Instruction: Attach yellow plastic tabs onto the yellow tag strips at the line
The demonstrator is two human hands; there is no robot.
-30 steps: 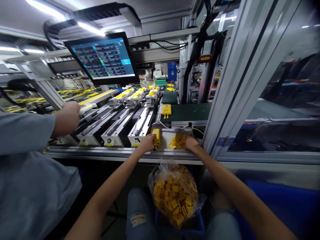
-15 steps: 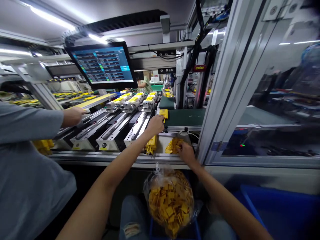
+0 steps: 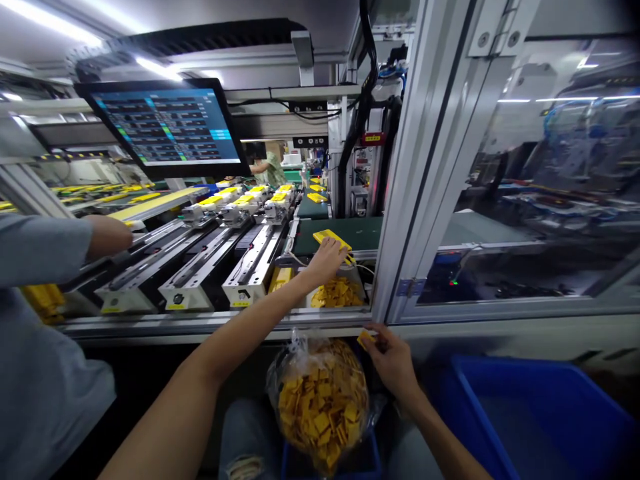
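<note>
My left hand (image 3: 325, 261) reaches over the edge of the green conveyor belt (image 3: 340, 235) and grips a flat yellow plastic part (image 3: 327, 239), which lies tilted. My right hand (image 3: 393, 360) is low, just past the front rail, pinching a small yellow plastic piece (image 3: 366, 339) in its fingers. Beside it sits a clear plastic bag (image 3: 320, 407) packed with similar yellow pieces. A white tray (image 3: 350, 275) holding a loose heap of yellow pieces (image 3: 336, 293) is under my left wrist. A yellow stack (image 3: 280, 280) stands to its left.
A co-worker's hand (image 3: 107, 237) rests on a machine rail at the left, beside several metal slide units (image 3: 200, 280) with yellow loads. An aluminium frame post (image 3: 410, 200) and glass stand to the right. A blue bin (image 3: 530, 420) is at lower right.
My right hand has moved from the tray down toward the bag with a small yellow piece. My left hand has gone from the tray area to the belt. The view has turned right.
</note>
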